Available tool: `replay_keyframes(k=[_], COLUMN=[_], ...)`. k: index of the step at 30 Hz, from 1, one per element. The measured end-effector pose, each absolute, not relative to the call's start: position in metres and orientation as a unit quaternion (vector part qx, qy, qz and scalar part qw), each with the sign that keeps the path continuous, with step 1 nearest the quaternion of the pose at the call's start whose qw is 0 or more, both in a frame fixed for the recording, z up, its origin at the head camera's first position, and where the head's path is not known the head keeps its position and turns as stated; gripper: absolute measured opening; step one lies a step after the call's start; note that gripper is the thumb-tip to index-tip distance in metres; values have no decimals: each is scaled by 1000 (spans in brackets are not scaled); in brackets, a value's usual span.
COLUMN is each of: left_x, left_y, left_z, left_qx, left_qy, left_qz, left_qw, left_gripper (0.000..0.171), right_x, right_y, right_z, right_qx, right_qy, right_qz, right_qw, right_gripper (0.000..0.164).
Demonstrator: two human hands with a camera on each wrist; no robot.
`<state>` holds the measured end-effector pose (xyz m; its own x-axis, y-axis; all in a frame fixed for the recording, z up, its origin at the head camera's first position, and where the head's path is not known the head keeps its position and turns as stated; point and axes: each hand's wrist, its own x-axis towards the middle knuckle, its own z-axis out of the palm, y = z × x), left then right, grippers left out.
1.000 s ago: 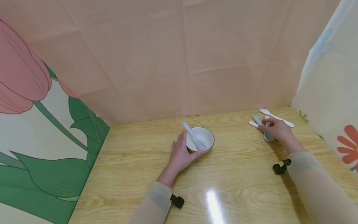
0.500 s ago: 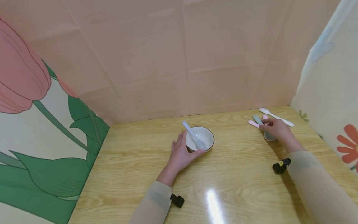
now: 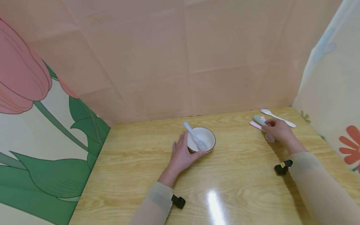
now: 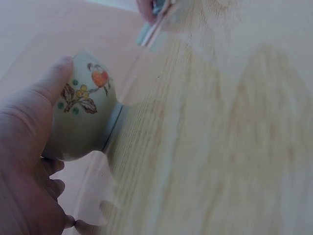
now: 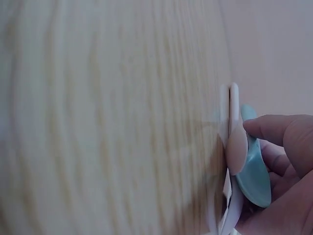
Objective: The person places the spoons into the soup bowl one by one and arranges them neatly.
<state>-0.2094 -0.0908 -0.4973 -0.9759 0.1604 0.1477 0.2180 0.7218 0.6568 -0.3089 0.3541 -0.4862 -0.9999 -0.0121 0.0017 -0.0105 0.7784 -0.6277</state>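
Observation:
My left hand [image 3: 181,157] holds a small white bowl [image 3: 212,136] with a dark rim, thumb on the near side and fingers along the left. A pale blue spoon [image 3: 192,132] lies in it, handle over the far left rim. The left wrist view shows the bowl's painted fruit-and-leaf wall [image 4: 80,127]. On the right, my right hand [image 3: 279,129] pinches a green spoon [image 5: 255,176], its handle pointing away to the left. Beneath it lie pink spoons [image 3: 255,124], partly hidden by the hand; a pinkish spoon bowl [image 5: 236,152] shows beside the green one.
A white spoon [image 3: 281,119] lies behind my right hand near the table's back right corner. The wooden table [image 3: 135,150] meets a pink backdrop [image 3: 149,78] at its far edge. Printed wall sheets [image 3: 334,103] stand at both sides.
The green spoon has shifted slightly left and up in my right hand. The far pink handle has swung left beside it. My left hand and the bowl stay still.

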Motion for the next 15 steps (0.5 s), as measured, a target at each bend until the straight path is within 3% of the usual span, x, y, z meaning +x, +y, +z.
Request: replay_keyframes(k=[15], left_x=[-210], left_y=[-91], left_z=[-497], left_qx=[-102], left_qy=[-928], left_qz=[-357], left_qw=[40], left_gripper=[116], right_x=[-300], right_y=[341], right_z=[-472], right_qx=[26], right_qy=[903], right_qz=[-429], right_qw=[15], right_gripper=[61])
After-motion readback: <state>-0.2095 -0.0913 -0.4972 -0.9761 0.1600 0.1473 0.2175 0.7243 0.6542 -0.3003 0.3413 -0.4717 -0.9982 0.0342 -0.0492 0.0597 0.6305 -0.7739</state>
